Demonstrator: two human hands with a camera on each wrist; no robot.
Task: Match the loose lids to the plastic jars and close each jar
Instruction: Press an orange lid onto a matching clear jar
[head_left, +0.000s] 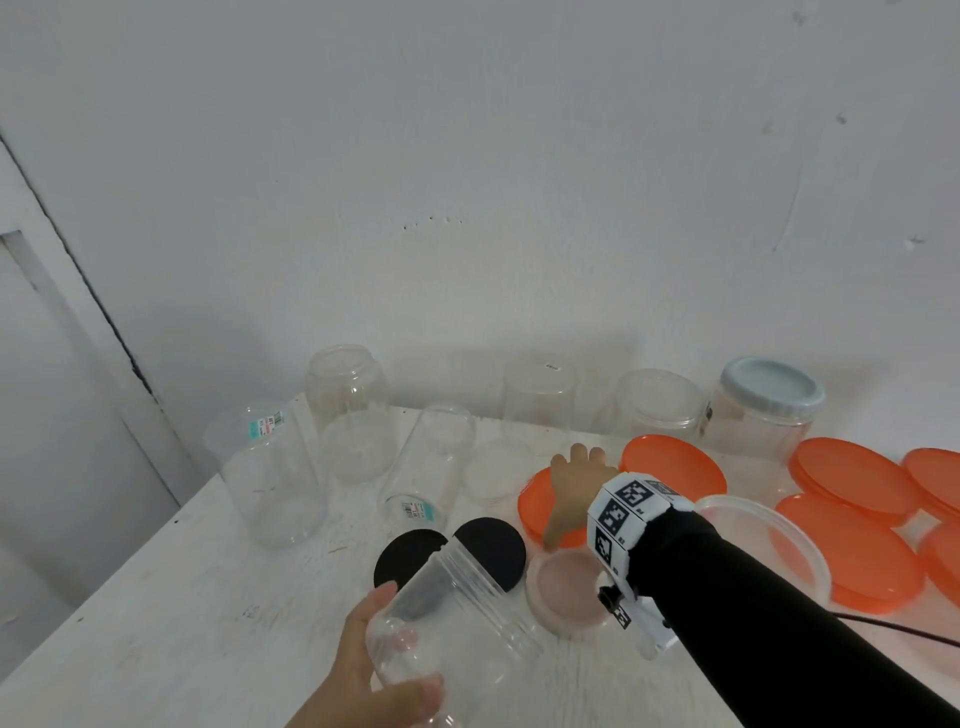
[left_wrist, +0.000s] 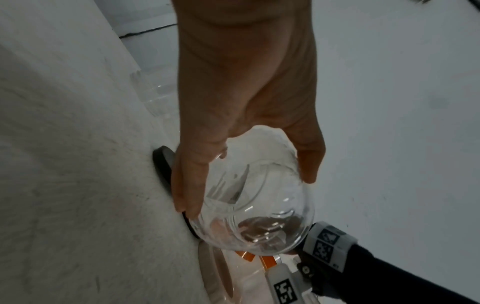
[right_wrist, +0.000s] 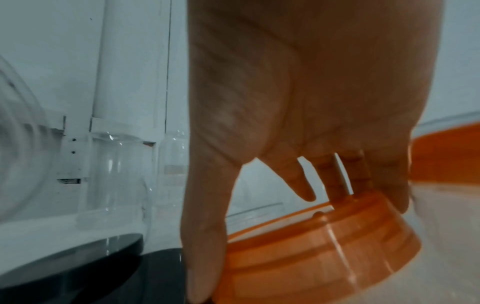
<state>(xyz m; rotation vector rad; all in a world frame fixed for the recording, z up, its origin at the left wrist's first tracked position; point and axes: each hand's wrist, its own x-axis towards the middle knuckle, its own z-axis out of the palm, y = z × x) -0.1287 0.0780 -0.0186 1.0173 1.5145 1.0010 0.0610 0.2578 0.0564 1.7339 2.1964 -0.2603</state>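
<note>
The left hand (head_left: 363, 660) has its grip curled round a smooth, clear ribbed jar (head_left: 457, 613), tilted above the white counter (head_left: 156, 597). The right hand (head_left: 574, 493) clamps a translucent orange lid (right_wrist: 311, 257) by its rim. Two flat black lids (head_left: 493, 551) lie just beside it, with clear jars (head_left: 270, 473) behind.

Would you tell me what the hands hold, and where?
Left hand grips the clear jar around its base end; right hand grasps an orange lid by its rim.

left hand (head_left: 363, 670) grips clear jar (head_left: 457, 618) | right hand (head_left: 576, 488) on orange lid (head_left: 535, 506)
</note>
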